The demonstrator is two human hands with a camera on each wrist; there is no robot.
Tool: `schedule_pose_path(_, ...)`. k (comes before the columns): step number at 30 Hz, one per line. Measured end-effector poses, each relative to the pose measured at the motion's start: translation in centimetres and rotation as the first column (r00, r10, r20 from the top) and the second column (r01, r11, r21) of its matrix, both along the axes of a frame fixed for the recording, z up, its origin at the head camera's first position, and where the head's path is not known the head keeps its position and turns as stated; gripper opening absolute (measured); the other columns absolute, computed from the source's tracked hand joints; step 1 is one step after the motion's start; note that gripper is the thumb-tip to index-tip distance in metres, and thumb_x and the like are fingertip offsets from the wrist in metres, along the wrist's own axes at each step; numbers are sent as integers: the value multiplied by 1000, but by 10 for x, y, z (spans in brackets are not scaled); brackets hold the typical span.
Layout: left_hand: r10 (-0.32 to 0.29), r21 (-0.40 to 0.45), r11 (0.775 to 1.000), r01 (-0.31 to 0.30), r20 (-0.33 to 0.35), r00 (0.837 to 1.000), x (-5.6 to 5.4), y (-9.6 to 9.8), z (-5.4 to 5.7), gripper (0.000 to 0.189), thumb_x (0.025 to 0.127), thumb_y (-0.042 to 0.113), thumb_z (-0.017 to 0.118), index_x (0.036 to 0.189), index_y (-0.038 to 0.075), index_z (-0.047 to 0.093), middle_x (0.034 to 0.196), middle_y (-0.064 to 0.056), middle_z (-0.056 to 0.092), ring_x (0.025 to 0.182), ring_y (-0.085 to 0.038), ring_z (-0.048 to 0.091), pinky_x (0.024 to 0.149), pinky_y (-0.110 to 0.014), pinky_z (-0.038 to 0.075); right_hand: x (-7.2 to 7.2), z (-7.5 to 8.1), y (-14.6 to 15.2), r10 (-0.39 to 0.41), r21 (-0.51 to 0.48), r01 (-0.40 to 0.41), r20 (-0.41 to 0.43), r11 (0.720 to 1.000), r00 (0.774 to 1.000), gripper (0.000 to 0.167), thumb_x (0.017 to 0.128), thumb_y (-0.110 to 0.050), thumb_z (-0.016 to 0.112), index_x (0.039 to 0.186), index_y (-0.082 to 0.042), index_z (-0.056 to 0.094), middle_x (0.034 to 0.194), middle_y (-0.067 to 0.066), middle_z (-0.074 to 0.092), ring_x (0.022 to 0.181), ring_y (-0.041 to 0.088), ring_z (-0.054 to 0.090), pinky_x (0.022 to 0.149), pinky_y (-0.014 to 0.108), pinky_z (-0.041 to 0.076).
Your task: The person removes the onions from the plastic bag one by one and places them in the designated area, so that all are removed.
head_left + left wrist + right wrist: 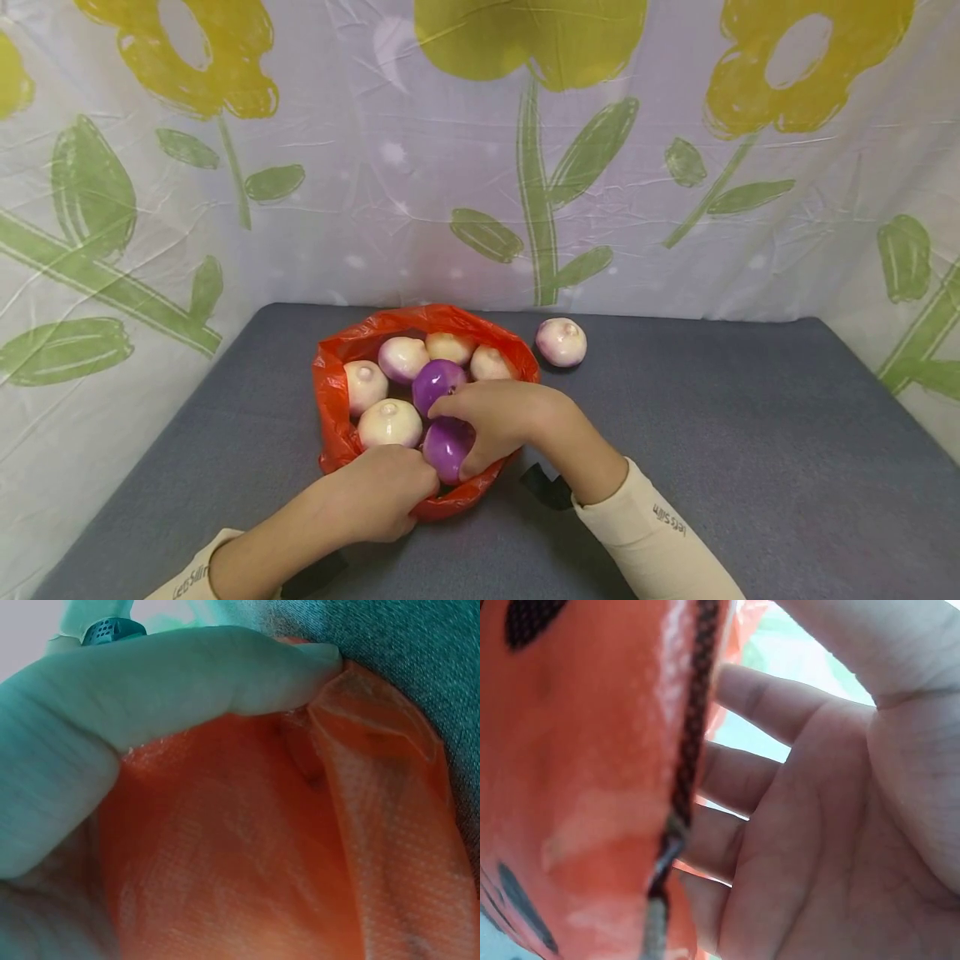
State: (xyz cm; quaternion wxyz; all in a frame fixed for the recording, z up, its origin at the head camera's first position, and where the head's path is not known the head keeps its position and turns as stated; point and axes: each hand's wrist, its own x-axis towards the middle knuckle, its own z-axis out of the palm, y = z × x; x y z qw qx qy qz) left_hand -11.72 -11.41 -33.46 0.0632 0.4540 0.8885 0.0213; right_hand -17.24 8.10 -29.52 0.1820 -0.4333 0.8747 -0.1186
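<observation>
A red plastic bag (327,392) stands with its mouth spread, holding several shiny onions, most of them pale with purple sides. My right hand (506,417) reaches in over its right side, thumb and fingers around a purple onion (446,452) near the front. Just behind that lies another purple onion (437,380), close to the fingertips. At the front rim my left hand (375,490) pinches the plastic; the left wrist view shows the thumb (225,671) along the folded edge. In the right wrist view the bag wall (577,787) hides the fingertips and the held onion.
One pale onion (561,342) lies outside the bag, at the back right. Everything rests on a grey cloth-covered table (720,433). A flower-print curtain (337,167) hangs behind it and at both sides.
</observation>
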Motion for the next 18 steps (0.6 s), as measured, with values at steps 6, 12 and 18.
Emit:
schedule_pose_path(6, -4, 1, 1000, 4, -6, 1000, 0, -1, -2, 28, 66, 11, 87, 70, 19, 60, 59, 11, 46, 54, -8, 39, 54, -24, 40, 4, -2, -6, 3, 14, -3, 5, 1000, 1000, 59, 73, -28, 87, 126, -21, 64, 104, -12, 63, 95, 7, 57, 91, 26, 47)
schedule_pose_path(12, 6, 4, 1000, -6, 15, 1000, 0, -1, -1, 28, 67, 13, 88, 72, 18, 61, 61, 11, 47, 55, -8, 40, 56, -23, 41, 7, -7, -12, 10, 19, -10, -25, 1000, 1000, 50, 72, -29, 87, 117, -28, 65, 96, -14, 61, 88, 6, 57, 86, 25, 48)
schedule_pose_path(18, 11, 3, 1000, -11, 18, 1000, 0, -1, -1, 28, 67, 13, 88, 72, 17, 61, 60, 11, 45, 55, -8, 39, 55, -23, 40, 6, -9, -13, 19, 16, -18, -53, 1000, 998, 49, 72, -27, 87, 116, -30, 65, 94, -15, 60, 87, 7, 56, 85, 27, 48)
